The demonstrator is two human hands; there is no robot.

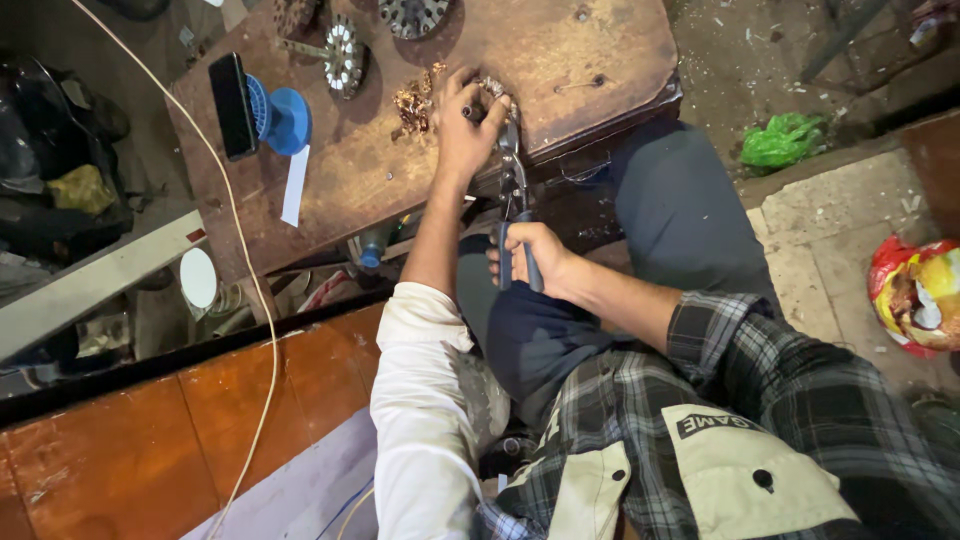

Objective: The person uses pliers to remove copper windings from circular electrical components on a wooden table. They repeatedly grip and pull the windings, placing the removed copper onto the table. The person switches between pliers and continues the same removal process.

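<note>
Snips [513,175] with dark blue handles point their blades at a small metal part wound with copper wire [492,88], which sits near the front edge of a worn wooden workbench [600,50]. The left hand [465,130] is clenched over that part, pinning it to the bench; the right hand [530,262] grips the handles below the bench edge. Cutting well seems to call for steady downward pressure and for fingers kept beside, not across, the blades. Left of the part lies a heap of loose copper wire [415,105], close enough to snag. Farther left on the bench stand a toothed rotor disc [343,55] and a small blue fan [280,115]. A white cord [250,270] trails off the bench's left side.
</note>
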